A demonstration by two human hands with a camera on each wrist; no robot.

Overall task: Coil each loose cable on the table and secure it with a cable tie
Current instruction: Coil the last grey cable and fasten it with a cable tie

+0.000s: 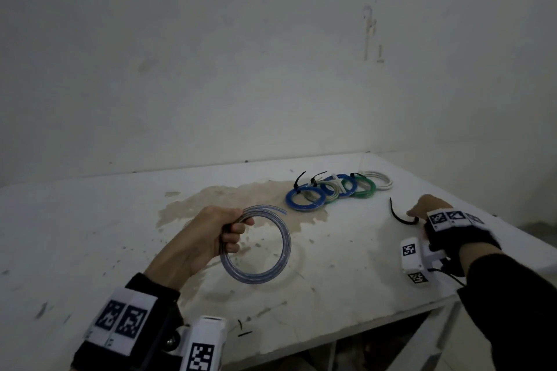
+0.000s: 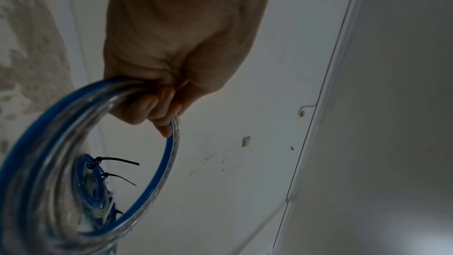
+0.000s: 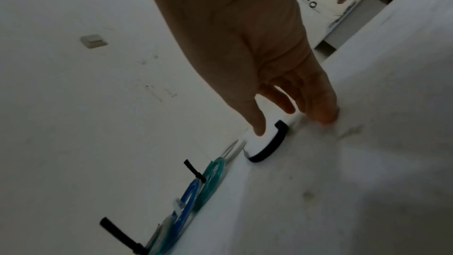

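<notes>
Wrist bands: black straps with white blocks of black-and-white square markers are worn on both forearms, nearest the head camera; a dark sleeve is seen on the right arm.
Left hand (image 1: 220,230): held above the surface, fingers curled round one side of the blue-and-clear cable coil (image 1: 272,253); the rest of the coil hangs free as an open ring.
Cable end: one loose tip is seen sticking out past the thumb, toward the far side.
Right hand (image 1: 422,208): lowered to the surface near the right edge, fingers extended downward with the tips at the surface; nothing is plainly gripped.
Black cable tie (image 3: 269,147): lying curved on the surface, just beside the right thumb; contact cannot be told.
Finished coils (image 1: 337,190): a row of overlapping tied coils, blue, pale, green and white, is set toward the far right of the surface, several with black tie tails standing up.
Surface (image 1: 90,235): white, scuffed and speckled, with a wide brownish stain spread across the middle; the stain reaches the nearest blue coil.
Room: dim; a plain pale wall with smudges and a marked patch at upper right is met by the far edge of the surface.
Under the front edge: white frame struts and dark space are visible.
</notes>
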